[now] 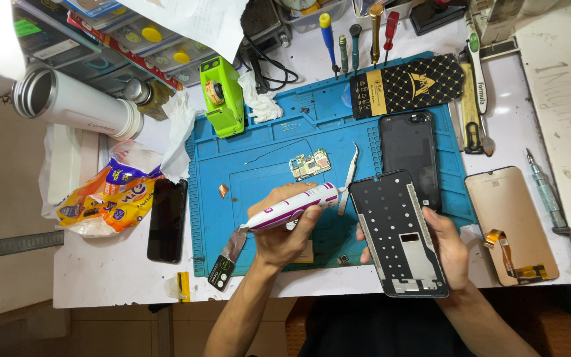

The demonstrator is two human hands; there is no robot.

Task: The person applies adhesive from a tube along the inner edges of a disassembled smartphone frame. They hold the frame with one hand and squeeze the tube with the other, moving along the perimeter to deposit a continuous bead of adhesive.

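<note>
My left hand (284, 228) grips a white and magenta glue tube (292, 207), its tip pointing right toward the top left corner of a black phone frame (398, 231). My right hand (449, 248) holds that frame from its right side, tilted over the blue work mat (259, 172). Metal tweezers (349, 180) lie on the mat just left of the frame. A small green circuit board (310, 164) rests on the mat above the tube.
A black phone back cover (408, 152), a brown screen panel with a flex cable (510, 221), a dark phone (167, 219), a green tool (223, 96), a white flask (74, 106), a row of screwdrivers (355, 39) and a snack bag (110, 198) surround the mat.
</note>
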